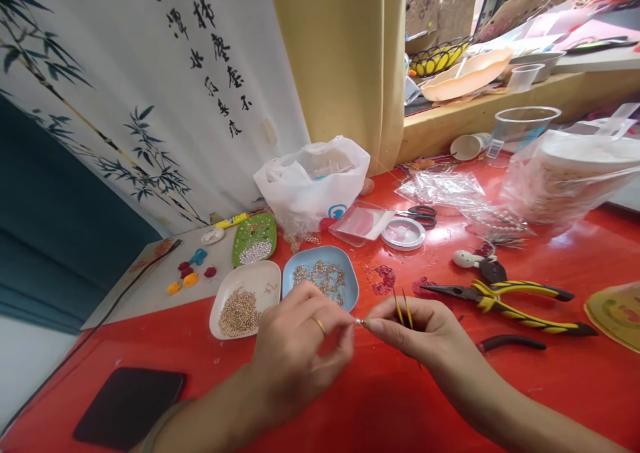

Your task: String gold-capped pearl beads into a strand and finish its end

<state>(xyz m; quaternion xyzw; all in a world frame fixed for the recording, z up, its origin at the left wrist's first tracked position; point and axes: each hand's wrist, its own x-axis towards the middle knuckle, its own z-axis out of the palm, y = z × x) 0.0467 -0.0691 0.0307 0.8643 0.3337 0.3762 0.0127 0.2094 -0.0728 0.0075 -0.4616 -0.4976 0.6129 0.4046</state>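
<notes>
Over the red tabletop, my left hand [300,346] is closed in a pinch, thumb and forefinger tips at one end of a tiny bead piece [359,322]. My right hand [425,329] grips the other end between thumb and forefinger. Thin yellow tweezers [404,314] are also tucked in my right hand, points upward. The bead piece looks white and gold; its details are too small to tell. Behind my left hand are a blue dish [352,279] with gold bead pieces and a white dish [215,313] full of small gold beads.
A green dish [274,229] holds white beads. Yellow-black pliers [505,299] and a dark-handled tool [515,341] lie to the right. Scissors [425,214], a white plastic bag [310,179] and a bagged tub [575,179] stand behind. A black flat device [130,406] is front left.
</notes>
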